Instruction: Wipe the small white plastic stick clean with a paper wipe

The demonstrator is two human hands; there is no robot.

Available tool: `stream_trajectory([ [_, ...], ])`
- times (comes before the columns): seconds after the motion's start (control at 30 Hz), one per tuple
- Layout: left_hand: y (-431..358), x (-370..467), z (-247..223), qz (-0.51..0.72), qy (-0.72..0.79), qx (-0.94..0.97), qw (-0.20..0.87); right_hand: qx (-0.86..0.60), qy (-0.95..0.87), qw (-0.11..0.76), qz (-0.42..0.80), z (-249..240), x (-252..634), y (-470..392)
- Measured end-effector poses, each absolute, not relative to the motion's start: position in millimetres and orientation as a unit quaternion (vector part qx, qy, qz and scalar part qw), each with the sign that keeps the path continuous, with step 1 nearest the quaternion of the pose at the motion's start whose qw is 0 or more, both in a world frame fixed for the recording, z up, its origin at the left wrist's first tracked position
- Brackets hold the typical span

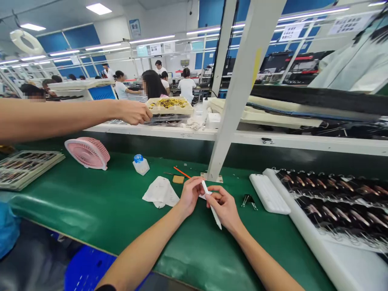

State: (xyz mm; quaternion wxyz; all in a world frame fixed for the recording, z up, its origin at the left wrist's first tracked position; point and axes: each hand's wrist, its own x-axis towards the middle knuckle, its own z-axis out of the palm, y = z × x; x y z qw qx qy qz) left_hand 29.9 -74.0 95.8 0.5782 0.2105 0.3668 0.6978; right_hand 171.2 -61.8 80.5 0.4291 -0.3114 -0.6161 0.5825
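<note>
A slim white stylus-like pen (216, 215) slants between my hands above the green table, its pointed end toward me. My left hand (190, 196) has its fingers closed around the pen's upper end. Lower down, my right hand (223, 206) pinches the pen between thumb and fingers. A small white piece shows between the hands; I cannot tell what it is. Left of my left hand lies a crumpled white cloth (160, 192). Beyond it are a small yellow block (178, 179) and a thin orange stick (181, 172). A black binder clip (249, 201) rests to the right.
Another person's hand (136, 113) touches the shelf tray of yellow pieces (169, 103). A pink fan (87, 152) and blue-capped bottle (141, 165) stand left. A white post (233, 93) rises ahead. A white case (269, 194) and rack of clipped parts (339, 198) occupy the right.
</note>
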Motion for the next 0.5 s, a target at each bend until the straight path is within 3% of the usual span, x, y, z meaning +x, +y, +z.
stream_trajectory([
  [0.5, -71.7, 20.1, 104.5, 0.7, 0.362, 0.22, 0.575, -0.309, -0.606, 0.392, 0.62, 83.0, 172.2, -60.4],
])
